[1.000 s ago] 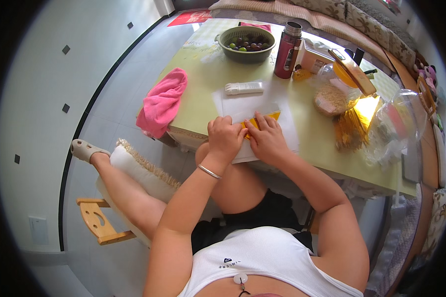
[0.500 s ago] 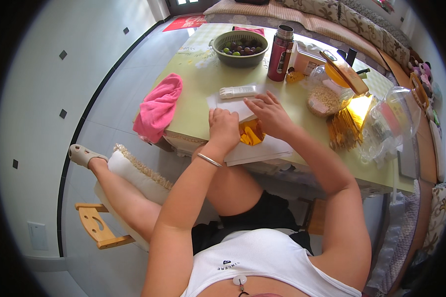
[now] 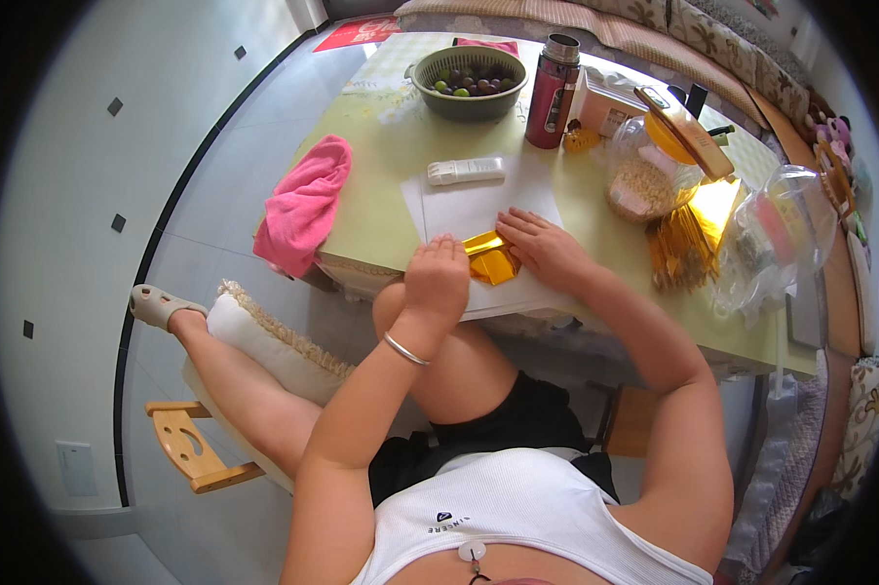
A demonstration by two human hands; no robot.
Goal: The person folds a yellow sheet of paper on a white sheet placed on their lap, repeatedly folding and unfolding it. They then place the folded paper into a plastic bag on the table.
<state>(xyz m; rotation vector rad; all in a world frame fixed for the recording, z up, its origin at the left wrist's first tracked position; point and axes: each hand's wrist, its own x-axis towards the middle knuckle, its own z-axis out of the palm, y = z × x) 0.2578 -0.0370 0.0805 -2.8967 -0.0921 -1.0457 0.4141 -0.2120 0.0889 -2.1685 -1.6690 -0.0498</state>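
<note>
A piece of shiny gold foil paper (image 3: 496, 267) lies near the table's front edge, with a fold along its far side. My left hand (image 3: 437, 281) grips its left end, fingers bent over the edge. At the other end my right hand (image 3: 549, 253) pinches the fold, its fingers close together and its thumb mostly hidden. Under the foil are white paper sheets (image 3: 459, 213). A white tube-shaped container (image 3: 467, 172) rests on their far part, apart from both hands.
A pink cloth (image 3: 305, 210) hangs over the table's left edge. Farther back stand a grey-green basket of grapes (image 3: 469, 105) and a dark red thermos (image 3: 553, 93). To the right are a clear jar (image 3: 644, 180), a stack of gold foil sheets (image 3: 683, 244) and a clear plastic bag (image 3: 776, 234).
My right hand has come down from above the white sheets onto the foil's right end. The foil's far edge now shows a straight flat fold between my hands.
</note>
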